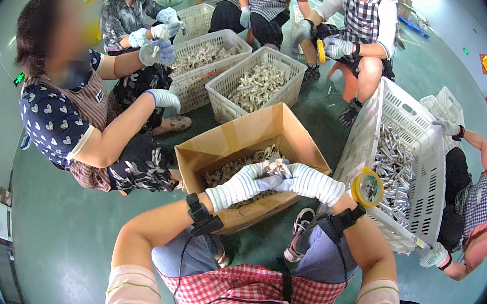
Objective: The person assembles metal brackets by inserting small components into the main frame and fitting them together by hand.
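My left hand [241, 183] and my right hand [313, 184], both in striped white knit gloves, meet over an open cardboard box [226, 142]. Between their closed fingertips is a small bunch of shiny pale metal pieces [276, 166]; their exact kind is too small to make out. More small greyish pieces [220, 174] lie in the box below, partly hidden by my hands. A roll of yellow tape [368, 187] hangs around my right wrist. Dark straps with small boxes sit on both wrists.
On the right stands a large white plastic crate [403, 98] with many silvery metal tubes [394, 169]. Ahead are two more crates of small pieces, a nearer white crate [219, 105] and a grey-white crate [184, 98]. Several gloved co-workers sit around, one [74, 109] close on my left.
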Demonstrator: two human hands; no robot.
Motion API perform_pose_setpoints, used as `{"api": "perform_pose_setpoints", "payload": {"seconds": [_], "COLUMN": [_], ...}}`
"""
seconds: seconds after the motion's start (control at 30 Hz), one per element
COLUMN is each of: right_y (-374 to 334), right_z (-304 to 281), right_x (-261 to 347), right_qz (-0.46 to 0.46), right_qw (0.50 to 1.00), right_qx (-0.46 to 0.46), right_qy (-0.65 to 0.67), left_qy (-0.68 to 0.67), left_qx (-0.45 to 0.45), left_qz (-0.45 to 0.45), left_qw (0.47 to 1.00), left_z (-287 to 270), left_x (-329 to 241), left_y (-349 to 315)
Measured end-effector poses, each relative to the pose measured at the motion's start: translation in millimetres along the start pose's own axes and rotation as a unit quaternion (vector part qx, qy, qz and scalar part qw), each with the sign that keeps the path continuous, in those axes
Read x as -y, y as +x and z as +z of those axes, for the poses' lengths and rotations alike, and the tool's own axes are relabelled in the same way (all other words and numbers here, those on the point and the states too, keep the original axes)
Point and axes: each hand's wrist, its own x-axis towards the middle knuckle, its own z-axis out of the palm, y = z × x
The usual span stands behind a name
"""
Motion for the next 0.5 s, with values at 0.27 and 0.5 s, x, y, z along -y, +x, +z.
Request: {"api": "perform_pose_setpoints", "payload": {"seconds": [0.27,0.5], "right_y": [0,4], "right_z": [1,5], "right_x": [1,-24], "right_qz": [0.029,-0.004], "right_qw": [0.998,0.999], "right_qx": [0.034,0.02], "right_qy": [-0.04,-0.047], "left_qy": [-0.002,0.047], "left_qx": [0.016,0.016], "left_qz": [-0.027,-0.005], "left_qw": [1.0,0.999], "left_z": [-2,-1], "left_x": [4,4], "left_y": [-1,-2]}}
